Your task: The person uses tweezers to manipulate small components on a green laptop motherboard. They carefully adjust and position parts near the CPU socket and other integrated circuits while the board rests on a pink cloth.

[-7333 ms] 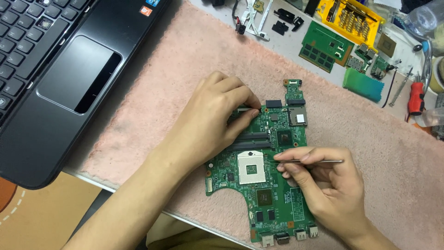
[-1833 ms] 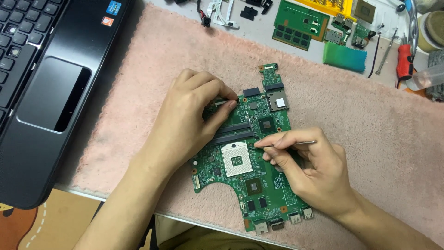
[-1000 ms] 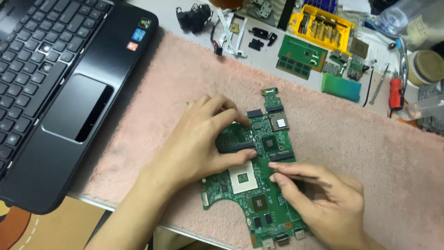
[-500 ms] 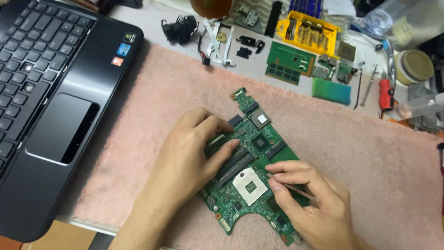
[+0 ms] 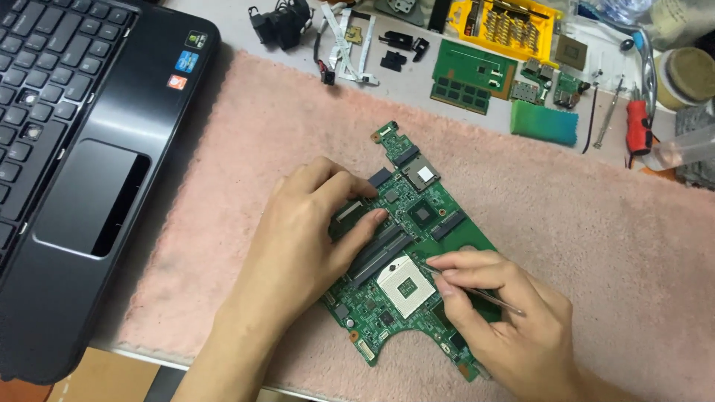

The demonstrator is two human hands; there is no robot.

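Right hand point(image 5: 506, 320) pinches a thin metal probe point(image 5: 477, 292) between thumb and fingers, its tip down at the square processor socket point(image 5: 406, 281). Left hand point(image 5: 309, 231) lies flat, fingers extended, pressing the upper left part of the green motherboard point(image 5: 417, 223) and gripping nothing. The board rests tilted on a pink towel point(image 5: 581, 223) near the front edge of the desk. A black laptop point(image 5: 82, 149) occupies the left edge. Along the back edge: memory modules point(image 5: 469, 74), a yellow screwdriver bit case point(image 5: 506, 26), a red-handled tool point(image 5: 638, 126).
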